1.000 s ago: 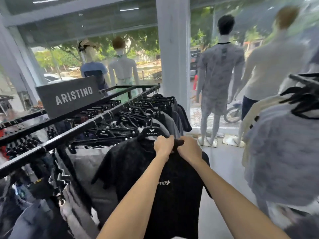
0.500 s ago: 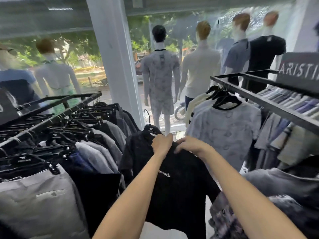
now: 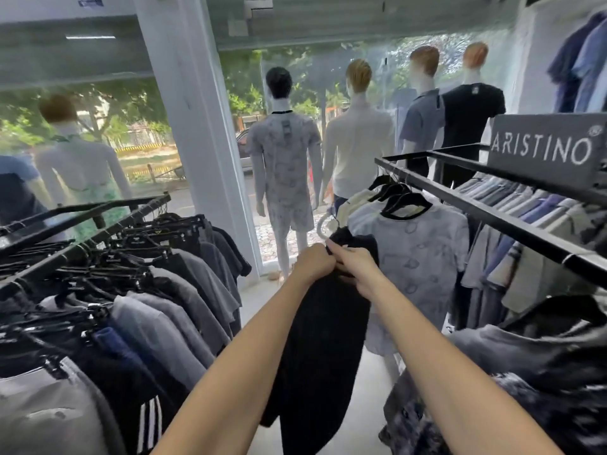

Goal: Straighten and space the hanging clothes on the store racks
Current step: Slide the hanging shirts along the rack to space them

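Fingers (image 3: 340,250) of both hands curl into the top of a black shirt (image 3: 322,339). The left hand (image 3: 313,262) bunches the collar area and the right hand (image 3: 358,269) pinches the cloth just beside it, knuckles nearly touching. The shirt hangs from that grip in the aisle between two racks. Its pale hanger hook (image 3: 323,224) rises above the hands, clear of both rails.

Just behind and to the right, a pale patterned shirt (image 3: 423,257) hangs at the end of the right rack (image 3: 492,215), close to the black one. Further along that rail are tightly packed folded-looking tops and an ARISTINO sign (image 3: 545,147). The left rack (image 3: 82,247) carries crowded grey and dark shirts on black hangers, with sleeves bulging into the aisle.

Bare floor (image 3: 256,300) runs ahead to a white pillar (image 3: 197,126) and a row of mannequins (image 3: 284,159) at the window.
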